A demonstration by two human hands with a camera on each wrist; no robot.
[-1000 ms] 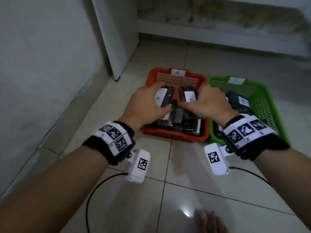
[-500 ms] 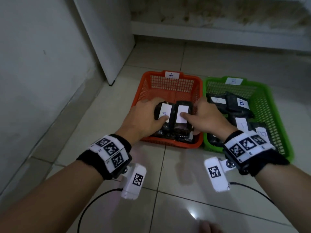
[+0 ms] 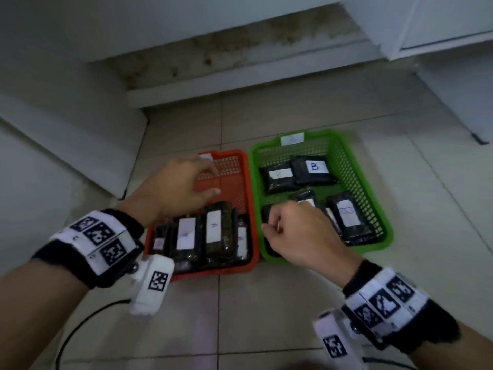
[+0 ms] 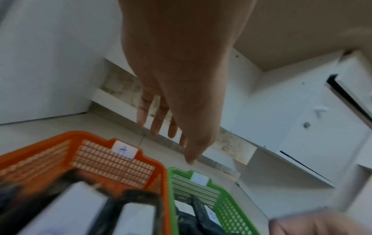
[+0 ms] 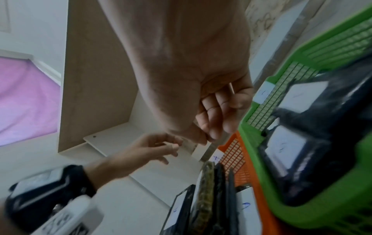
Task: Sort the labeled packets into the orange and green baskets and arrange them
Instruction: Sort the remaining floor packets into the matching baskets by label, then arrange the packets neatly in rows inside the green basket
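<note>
The orange basket (image 3: 229, 268) holds several dark packets with white A labels (image 3: 213, 231), standing side by side in its near half. My left hand (image 3: 210, 180) hovers above that basket, fingers relaxed and spread, holding nothing; the left wrist view shows those fingers (image 4: 155, 125) hanging over the orange basket (image 4: 112, 160). The green basket (image 3: 360, 182) beside it holds several B-labelled packets (image 3: 314, 168), lying flat. My right hand (image 3: 277, 222) is over its near left corner, with the fingers (image 5: 217, 124) curled into the palm and nothing visible in them.
Both baskets sit on pale floor tiles (image 3: 266, 303). A white cabinet side (image 3: 80, 145) stands at the left and a stained baseboard step (image 3: 240, 84) runs behind. Another white cabinet (image 3: 453, 89) is at the right. A black cable (image 3: 80, 324) trails at lower left.
Both hands have let go of the A packets in the orange basket. The left hand rose above it and the right hand moved over to the green basket.
</note>
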